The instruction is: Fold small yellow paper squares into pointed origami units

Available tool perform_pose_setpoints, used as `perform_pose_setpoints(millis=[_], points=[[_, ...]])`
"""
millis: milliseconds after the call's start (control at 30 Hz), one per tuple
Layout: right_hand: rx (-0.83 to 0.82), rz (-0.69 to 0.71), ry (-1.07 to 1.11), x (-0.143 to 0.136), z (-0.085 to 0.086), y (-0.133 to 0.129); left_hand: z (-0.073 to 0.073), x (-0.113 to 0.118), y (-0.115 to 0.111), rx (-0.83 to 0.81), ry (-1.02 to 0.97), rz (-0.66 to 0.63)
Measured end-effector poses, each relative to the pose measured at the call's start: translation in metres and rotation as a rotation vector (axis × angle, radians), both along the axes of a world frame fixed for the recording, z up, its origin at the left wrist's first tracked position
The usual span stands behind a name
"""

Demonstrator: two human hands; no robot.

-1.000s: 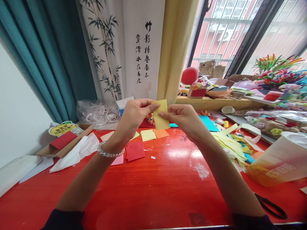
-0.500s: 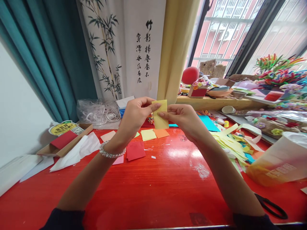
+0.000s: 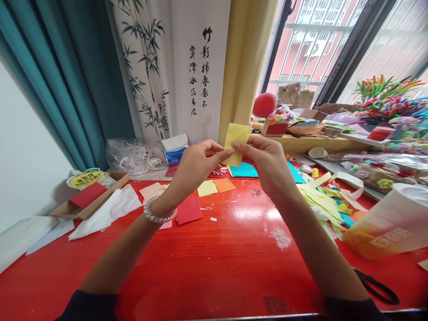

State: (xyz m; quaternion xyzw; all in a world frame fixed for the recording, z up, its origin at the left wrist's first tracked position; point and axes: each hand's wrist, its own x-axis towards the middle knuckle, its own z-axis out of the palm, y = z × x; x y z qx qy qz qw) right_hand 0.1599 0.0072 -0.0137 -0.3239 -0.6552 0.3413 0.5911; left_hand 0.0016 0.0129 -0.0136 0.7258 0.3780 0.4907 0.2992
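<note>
At far left, a shallow cardboard box holding a red sheet (image 3: 87, 194) sits on the glossy red tabletop (image 3: 214, 258), beside crumpled white tissue paper (image 3: 107, 209). Further in, the person's left hand (image 3: 195, 165), with a beaded bracelet at the wrist, has its fingers pinched together on the lower left edge of a small folded yellow paper rectangle (image 3: 236, 138), held in the air above the tabletop. The right hand (image 3: 267, 160) pinches the same paper from the right, thumb on top. Loose coloured paper squares (image 3: 207, 189) lie below. At right are a heap of pale yellow paper strips (image 3: 323, 200), a translucent plastic cup lying tilted (image 3: 391, 227) and black-handled scissors (image 3: 377, 287). With such a light two-point grip, the paper could slip, crease crookedly or tear if the hands pull apart.
</note>
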Motion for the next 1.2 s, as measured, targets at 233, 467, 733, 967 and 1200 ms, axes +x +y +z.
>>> perform_pose_setpoints(millis=[233, 467, 733, 967, 1200], points=[[0.022, 0.003, 0.011, 0.004, -0.001, 0.005, -0.002, 0.003, 0.001, 0.035, -0.029, -0.016], [-0.031, -0.009, -0.095, 0.004, 0.004, -0.001, 0.001, 0.0, 0.005, 0.094, -0.146, 0.004], [-0.031, -0.004, -0.276, 0.002, 0.003, -0.001, -0.001, 0.0, 0.004, 0.124, -0.133, 0.068], [-0.053, -0.021, -0.362, 0.006, 0.006, -0.003, -0.002, -0.001, 0.006, 0.084, -0.107, 0.057], [0.067, -0.14, -0.358, 0.012, 0.004, 0.002, -0.003, 0.0, 0.009, -0.002, -0.115, -0.049]])
